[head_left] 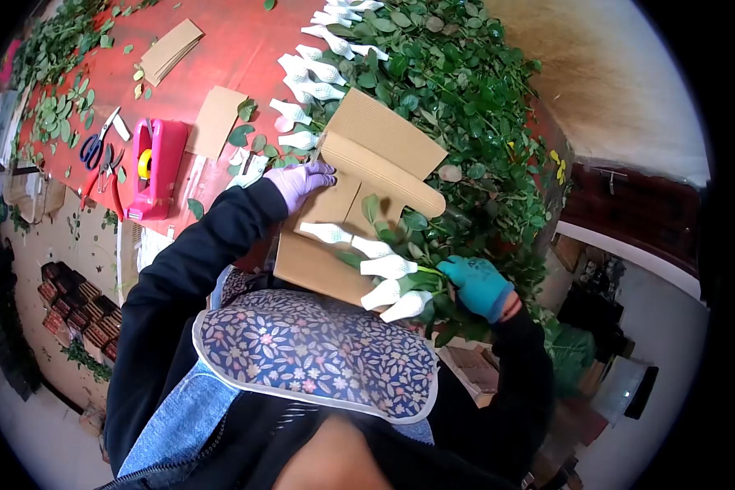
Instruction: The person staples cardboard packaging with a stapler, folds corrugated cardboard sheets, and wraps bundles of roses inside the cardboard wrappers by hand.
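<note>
Stems [429, 270] ctr-right: R hand [475, 286] fingers curled round them; L hand [300, 181] fingers together on cardboard [335, 200], grip unclear. Best keep netted heads [388, 267] even, uncrushed.

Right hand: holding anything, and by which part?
The right hand holds netted flowers by the stems, close to their heads.

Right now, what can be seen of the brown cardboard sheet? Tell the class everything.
The cardboard sheet is plain brown, its upper panel finely ribbed. Creases divide it into panels, and it is partly folded. It sits askew by the red table's near edge. The purple-gloved left hand touches its left side. White-netted flowers, held in the teal-gloved right hand, overlap its lower part; contact is unclear.
</note>
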`<state>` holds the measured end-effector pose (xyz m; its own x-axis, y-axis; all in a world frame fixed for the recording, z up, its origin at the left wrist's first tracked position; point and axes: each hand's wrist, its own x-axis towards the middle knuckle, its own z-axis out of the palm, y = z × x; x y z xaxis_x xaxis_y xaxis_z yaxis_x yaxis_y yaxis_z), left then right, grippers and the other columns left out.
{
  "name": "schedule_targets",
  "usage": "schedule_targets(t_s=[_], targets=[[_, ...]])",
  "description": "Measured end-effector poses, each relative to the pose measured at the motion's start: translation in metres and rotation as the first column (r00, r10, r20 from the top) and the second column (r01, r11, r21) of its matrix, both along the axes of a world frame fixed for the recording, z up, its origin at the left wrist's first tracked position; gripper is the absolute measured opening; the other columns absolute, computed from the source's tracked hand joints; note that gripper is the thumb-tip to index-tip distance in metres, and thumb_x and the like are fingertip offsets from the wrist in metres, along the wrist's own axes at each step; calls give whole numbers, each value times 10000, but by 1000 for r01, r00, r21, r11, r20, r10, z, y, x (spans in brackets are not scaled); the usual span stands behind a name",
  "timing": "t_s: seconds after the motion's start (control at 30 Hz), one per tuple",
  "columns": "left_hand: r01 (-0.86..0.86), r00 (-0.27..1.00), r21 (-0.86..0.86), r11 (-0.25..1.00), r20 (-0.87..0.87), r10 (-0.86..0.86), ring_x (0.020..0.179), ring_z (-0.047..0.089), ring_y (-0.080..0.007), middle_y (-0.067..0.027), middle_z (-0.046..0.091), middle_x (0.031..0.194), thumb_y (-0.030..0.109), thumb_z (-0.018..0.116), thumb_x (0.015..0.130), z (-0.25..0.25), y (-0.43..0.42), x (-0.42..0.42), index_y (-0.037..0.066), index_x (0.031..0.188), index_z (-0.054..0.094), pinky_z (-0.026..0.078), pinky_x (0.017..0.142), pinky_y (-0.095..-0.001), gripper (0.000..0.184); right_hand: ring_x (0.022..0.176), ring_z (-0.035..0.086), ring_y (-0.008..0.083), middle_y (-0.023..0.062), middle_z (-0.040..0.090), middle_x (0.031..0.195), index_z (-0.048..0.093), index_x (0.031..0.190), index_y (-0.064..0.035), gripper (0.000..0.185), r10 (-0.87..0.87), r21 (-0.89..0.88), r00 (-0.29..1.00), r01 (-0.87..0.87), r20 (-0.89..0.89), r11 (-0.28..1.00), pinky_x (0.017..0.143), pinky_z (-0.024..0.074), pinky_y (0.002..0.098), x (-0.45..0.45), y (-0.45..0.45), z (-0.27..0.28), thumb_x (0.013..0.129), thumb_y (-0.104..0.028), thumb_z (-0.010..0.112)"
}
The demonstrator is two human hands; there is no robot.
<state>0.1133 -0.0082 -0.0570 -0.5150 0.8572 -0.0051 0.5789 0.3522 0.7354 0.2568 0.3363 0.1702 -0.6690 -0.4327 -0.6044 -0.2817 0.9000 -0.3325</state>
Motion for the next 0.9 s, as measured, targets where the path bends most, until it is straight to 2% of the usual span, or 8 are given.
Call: schedule_targets(t_s=[0.07, 0.23, 0.47, 0.6, 0.7, 0.8, 0.83, 0.9], targets=[[21, 998, -3, 1000, 63, -21, 1168, 563, -302, -73, 505, 1369, 198, 683, 829, 7, -2, -5, 147, 1342, 520, 497, 945, -367, 541, 1041, 608, 376, 203, 633, 1135, 597, 1189, -49, 429, -50, 33, 976, 44, 214, 999, 879, 493, 436, -2, -2, -22, 765, -111, 623], [19, 979, -182, 983, 205, 18, 1212, 521, -325, -91, 448, 1417, 293, 818, 697, 50, 0, -1, 140, 1392, 467, 442, 1024, -392, 793, 1048, 611, 383, 219, 627, 1175, 588, 1216, -33, 442, 9, -55, 987, 0, 160, 998, 902, 494, 430, 10, 9, -73, 796, -162, 635], [-53, 970, -188, 981, 223, 95, 1235, 501, -341, -101, 413, 1440, 313, 822, 672, 53, 5, 9, 135, 1418, 427, 434, 1024, -415, 863, 987, 624, 366, 181, 652, 1082, 601, 1171, -25, 418, -70, -22, 938, 82, 339, 996, 861, 504, 427, 5, 5, -84, 799, -206, 660], [2, 979, -291, 957, 195, 58, 1292, 464, -319, -124, 355, 1498, 314, 810, 688, 56, 7, 11, 96, 1436, 385, 421, 1047, -381, 888, 919, 636, 374, 191, 666, 998, 632, 1125, -54, 352, -101, -180, 983, 128, 153, 975, 805, 520, 423, 19, 26, -101, 787, -149, 654], [6, 984, -278, 961, 174, 45, 1280, 469, -318, -136, 375, 1468, 328, 818, 667, 51, 8, 13, 86, 1439, 382, 413, 1042, -391, 920, 873, 647, 371, 161, 674, 956, 660, 1092, -81, 332, -294, -302, 954, 296, 51, 906, 748, 530, 422, -3, 17, -70, 761, -69, 640], [-6, 991, -265, 964, 125, 41, 1258, 482, -316, -143, 398, 1437, 339, 825, 652, 52, 9, 15, 77, 1427, 403, 419, 1021, -400, 920, 846, 646, 357, 150, 669, 920, 660, 1102, -91, 359, -395, -289, 918, 373, -21, 882, 726, 525, 420, -15, 5, -56, 745, -57, 645], [-15, 993, -272, 962, 105, 46, 1252, 490, -310, -144, 392, 1440, 331, 820, 656, 53, 9, 16, 79, 1422, 408, 429, 1008, -399, 905, 817, 646, 343, 145, 664, 890, 661, 1104, -85, 377, -366, -269, 919, 319, -148, 909, 706, 521, 425, -16, -1, -61, 728, -98, 667], [-56, 989, -196, 979, 125, 81, 1231, 506, -296, -138, 424, 1408, 313, 808, 674, 43, 10, 20, 84, 1400, 430, 442, 990, -399, 850, 809, 646, 339, 142, 665, 887, 658, 1110, -81, 391, -326, -239, 929, 281, -176, 929, 699, 519, 425, -18, -17, -69, 723, -127, 676]])
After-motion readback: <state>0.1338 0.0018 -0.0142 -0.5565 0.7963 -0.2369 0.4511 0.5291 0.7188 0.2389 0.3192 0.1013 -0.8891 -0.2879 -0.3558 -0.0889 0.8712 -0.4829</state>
